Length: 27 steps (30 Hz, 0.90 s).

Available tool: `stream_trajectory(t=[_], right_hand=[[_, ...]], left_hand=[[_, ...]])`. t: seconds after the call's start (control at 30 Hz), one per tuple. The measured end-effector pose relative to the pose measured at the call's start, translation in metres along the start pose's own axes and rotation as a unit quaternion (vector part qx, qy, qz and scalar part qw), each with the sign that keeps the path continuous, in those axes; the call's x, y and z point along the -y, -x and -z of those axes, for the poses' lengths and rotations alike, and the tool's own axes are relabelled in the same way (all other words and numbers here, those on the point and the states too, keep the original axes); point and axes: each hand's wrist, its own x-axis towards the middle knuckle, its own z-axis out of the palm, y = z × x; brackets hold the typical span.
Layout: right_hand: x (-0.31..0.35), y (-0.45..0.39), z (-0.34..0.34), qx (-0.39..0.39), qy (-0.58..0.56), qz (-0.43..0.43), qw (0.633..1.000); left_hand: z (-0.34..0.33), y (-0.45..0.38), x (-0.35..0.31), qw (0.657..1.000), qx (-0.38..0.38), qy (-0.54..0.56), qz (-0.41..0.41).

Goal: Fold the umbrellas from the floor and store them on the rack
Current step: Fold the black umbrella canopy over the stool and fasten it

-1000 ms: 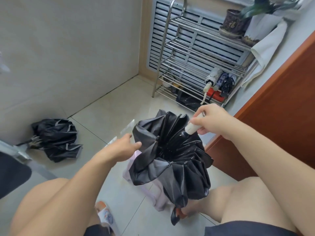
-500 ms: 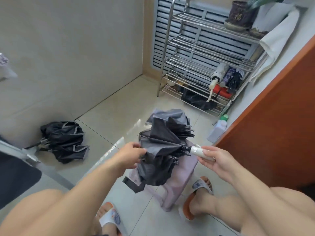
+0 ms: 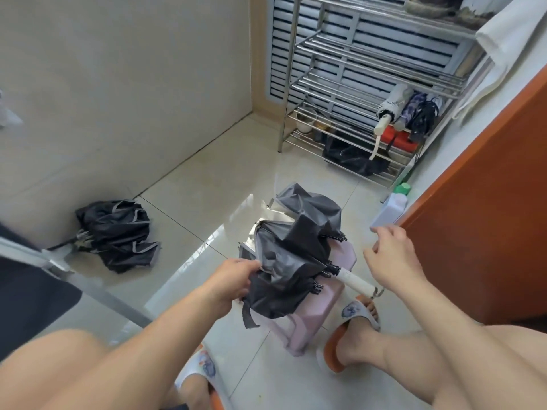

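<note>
a half-collapsed grey umbrella (image 3: 291, 261) hangs at frame centre over a pink stool (image 3: 313, 324), its canopy bunched and unwrapped, its white handle (image 3: 356, 281) pointing toward four o'clock. the left hand (image 3: 229, 284), at nine o'clock of the canopy, pinches a fold of fabric between thumb and curled fingers, forearm reaching in from seven o'clock. the right hand (image 3: 390, 257), at three o'clock of the canopy and just above the handle, holds nothing; its fingers are loosely bent and slightly spread, palm down, wrist extended from the five o'clock corner.

judged from this, the grip is the weak point: only cloth is held, so the handle end could drop and swing onto the stool or the sandalled foot (image 3: 359, 316) below. the rib tips (image 3: 321, 287) jut out beside the handle and could snag fabric or nip fingers if the pleats are gathered carelessly. the strap (image 3: 248, 316) dangles at six o'clock and may get wrapped inside the folds.

a second black umbrella (image 3: 117, 233) lies crumpled on the tiled floor (image 3: 225, 179) at nine o'clock, not yet folded. the steel rack (image 3: 370, 93) stands at one o'clock, with several rolled umbrellas (image 3: 410, 110) already on a lower shelf. a white bottle (image 3: 390, 208) with a green cap sits at two o'clock beside an orange door (image 3: 488, 202).
</note>
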Motion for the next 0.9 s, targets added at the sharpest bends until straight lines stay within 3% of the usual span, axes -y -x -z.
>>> stream_trajectory(t=[0.03, 0.1, 0.17, 0.23, 0.3, 0.4, 0.53, 0.6, 0.77, 0.9], right_hand=[[0.017, 0.003, 0.010, -0.020, -0.046, 0.067, 0.996], [0.054, 0.014, 0.030, 0.045, -0.080, 0.187, 0.978], [0.081, 0.020, 0.038, 0.163, 0.026, 0.280, 0.946], [0.092, 0.016, 0.034, 0.185, 0.125, 0.341, 0.913], [0.098, 0.005, 0.026, 0.132, 0.124, 0.365, 0.913], [0.109, -0.007, 0.016, 0.081, 0.059, 0.353, 0.930], [0.128, -0.008, 0.012, -0.079, -0.124, 0.299, 0.943], [0.126, 0.000, 0.012, -0.091, -0.167, 0.271, 0.944], [0.108, 0.034, -0.003, 0.049, -0.105, 0.264, 0.958], [0.101, 0.051, -0.029, 0.016, -0.034, 0.307, 0.951]], left_hand=[[-0.001, -0.002, -0.001, 1.000, -0.006, 0.014, 0.003], [-0.003, -0.004, -0.004, 0.999, -0.018, 0.034, -0.001], [-0.006, -0.002, -0.009, 0.999, -0.044, 0.022, -0.024], [-0.006, 0.005, -0.020, 0.991, -0.103, -0.014, -0.083], [-0.002, 0.017, -0.041, 0.968, -0.144, -0.068, -0.195], [0.017, 0.034, -0.081, 0.934, -0.105, -0.139, -0.312], [0.043, 0.046, -0.125, 0.881, -0.104, -0.339, -0.313], [0.048, 0.046, -0.135, 0.866, -0.103, -0.372, -0.318], [0.050, 0.037, -0.120, 0.947, -0.075, -0.172, -0.260], [0.047, 0.040, -0.126, 0.970, 0.034, -0.071, -0.229]])
